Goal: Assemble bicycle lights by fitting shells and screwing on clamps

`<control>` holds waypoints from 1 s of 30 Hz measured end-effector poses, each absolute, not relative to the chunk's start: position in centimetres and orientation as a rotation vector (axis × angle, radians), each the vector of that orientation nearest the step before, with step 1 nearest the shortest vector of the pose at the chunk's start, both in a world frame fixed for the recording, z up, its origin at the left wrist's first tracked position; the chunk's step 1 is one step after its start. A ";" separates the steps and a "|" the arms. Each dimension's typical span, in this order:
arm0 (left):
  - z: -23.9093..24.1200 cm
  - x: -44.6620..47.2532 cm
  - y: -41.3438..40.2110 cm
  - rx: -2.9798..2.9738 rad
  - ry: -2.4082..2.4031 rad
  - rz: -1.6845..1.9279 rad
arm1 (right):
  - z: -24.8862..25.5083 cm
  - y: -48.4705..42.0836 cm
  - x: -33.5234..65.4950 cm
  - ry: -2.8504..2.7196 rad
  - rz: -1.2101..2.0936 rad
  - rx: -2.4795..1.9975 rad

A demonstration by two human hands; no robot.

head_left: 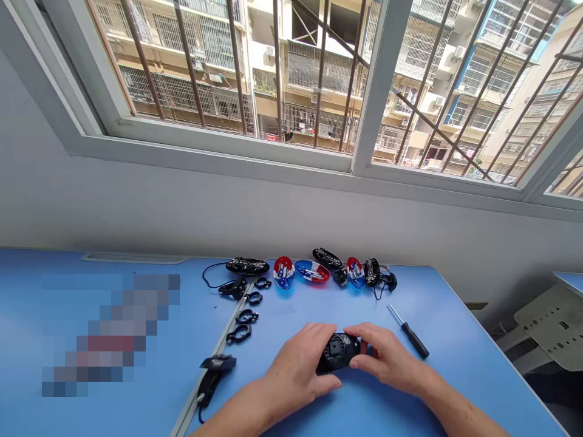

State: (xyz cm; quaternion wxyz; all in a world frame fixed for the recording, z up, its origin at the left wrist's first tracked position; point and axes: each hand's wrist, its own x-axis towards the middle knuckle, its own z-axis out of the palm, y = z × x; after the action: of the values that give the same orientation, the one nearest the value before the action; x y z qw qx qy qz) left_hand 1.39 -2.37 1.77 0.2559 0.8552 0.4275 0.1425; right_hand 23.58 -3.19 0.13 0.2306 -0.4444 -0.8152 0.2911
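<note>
A black oval plastic case (338,351) is held between my two hands just above the blue table, its flat side with a recessed rectangular part facing up. My left hand (303,358) grips the case's left end, fingers over the far edge and thumb along the near side. At the right end, my right hand (382,357) pinches the case between thumb and fingers. A screwdriver (414,338) with a black handle lies to the right of my right hand. Left of my left hand is a black clip-like part (214,376) with a cord.
Along the back lie red-and-blue oval lights (312,271) and black oval units (247,266), some with cords. Several black ring clamps (239,333) line the seam between the tables (282,419). A blurred-out patch (112,343) covers something at left. A barred window is behind.
</note>
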 end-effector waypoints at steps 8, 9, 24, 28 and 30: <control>2.4 0.8 -2.0 2.285 1.153 0.452 | -0.8 -2.8 24.2 -2.179 0.792 -1.281; 2.3 0.8 -1.9 2.285 1.154 0.473 | -0.8 -2.9 24.1 -2.191 0.772 -1.266; 2.2 0.8 -1.8 2.437 1.159 0.439 | -3.3 -1.8 24.2 -2.238 0.219 -0.951; 1.7 0.8 -1.6 2.463 1.129 0.483 | -3.5 -1.8 24.2 -2.260 0.182 -0.983; 1.4 0.9 -1.6 2.458 1.122 0.512 | -3.5 -1.9 24.3 -2.270 0.181 -1.002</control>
State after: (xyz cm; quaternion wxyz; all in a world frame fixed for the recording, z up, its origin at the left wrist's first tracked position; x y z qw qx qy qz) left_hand 0.87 -1.62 1.38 0.1945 0.8768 0.4000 0.1826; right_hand 24.27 -1.88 -3.45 0.3212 -0.3814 -0.8641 0.0688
